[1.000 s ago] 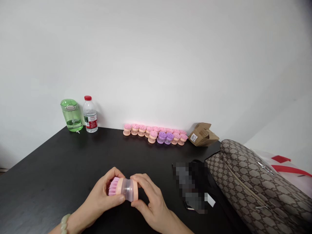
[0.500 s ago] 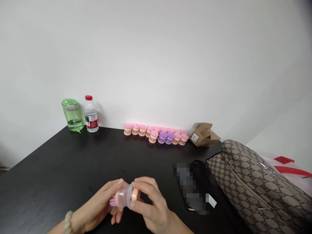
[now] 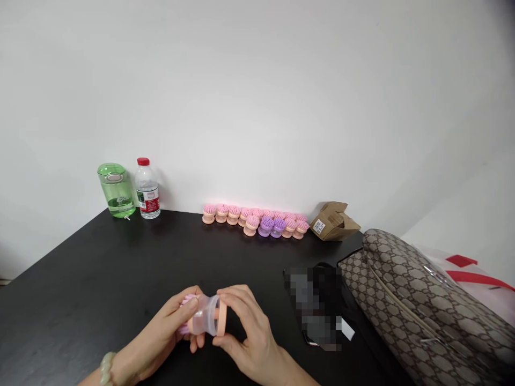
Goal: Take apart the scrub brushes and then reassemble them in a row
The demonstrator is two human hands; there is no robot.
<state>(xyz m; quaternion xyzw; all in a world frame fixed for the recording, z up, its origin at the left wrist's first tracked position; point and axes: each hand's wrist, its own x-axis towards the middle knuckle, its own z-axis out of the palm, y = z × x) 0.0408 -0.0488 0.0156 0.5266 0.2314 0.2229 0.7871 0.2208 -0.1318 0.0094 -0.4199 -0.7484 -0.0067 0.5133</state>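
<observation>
Low in the middle of the head view, a scrub brush (image 3: 204, 316) lies on its side between my hands, held above the black table. It has pink bristles, a clear body and a peach disc (image 3: 222, 317) at its right end. My left hand (image 3: 171, 324) is closed round the bristle end, thumb on the near side. The thumb and fingers of my right hand (image 3: 255, 335) grip the rim of the disc. A peach stem shows inside the clear rim, beside the disc. My left palm hides part of the bristles.
Along the wall stand several pink brushes (image 3: 232, 215) and two purple brushes (image 3: 265, 227). A water bottle (image 3: 148, 193) and a green container (image 3: 117, 193) are back left. At right are a torn cardboard box (image 3: 335, 222), a blurred dark item (image 3: 314, 305) and a patterned bag (image 3: 426, 300).
My right fingers have shifted to the disc's rim, and the disc now faces more edge-on at the clear body's end. More bristles show by my left thumb. The view has shifted slightly.
</observation>
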